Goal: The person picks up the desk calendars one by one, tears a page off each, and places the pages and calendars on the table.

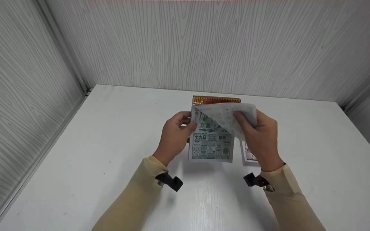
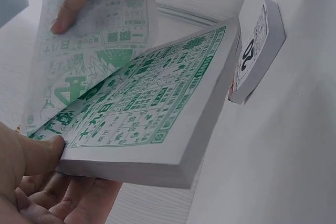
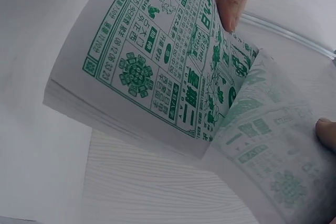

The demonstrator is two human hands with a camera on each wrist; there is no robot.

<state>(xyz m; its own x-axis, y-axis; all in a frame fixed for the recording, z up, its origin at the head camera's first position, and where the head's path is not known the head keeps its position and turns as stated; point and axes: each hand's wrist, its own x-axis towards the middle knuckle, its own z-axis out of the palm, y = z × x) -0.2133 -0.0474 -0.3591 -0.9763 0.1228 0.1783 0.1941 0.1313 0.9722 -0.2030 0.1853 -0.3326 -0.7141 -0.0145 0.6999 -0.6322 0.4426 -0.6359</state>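
Note:
A thick tear-off calendar [image 1: 212, 147] with green print is held up above the table, its gold-orange binding strip [image 1: 217, 100] at the top. My left hand [image 1: 176, 133] grips its left edge, thumb on the front and the other fingers behind. In the left wrist view that thumb [image 2: 44, 153] presses near the binding end. My right hand [image 1: 263, 141] pinches the thin top page [image 1: 220, 112], which is folded up and to the right, baring the sheet below. The page still joins the block along the fold in the right wrist view.
A smaller calendar pad [image 2: 257, 51] lies on the white table [image 1: 124, 106], partly hidden behind the right hand in the head view. Wood-grain panels [image 1: 185, 45] stand at the back and sides. Each wrist carries a small black camera [image 1: 173, 183].

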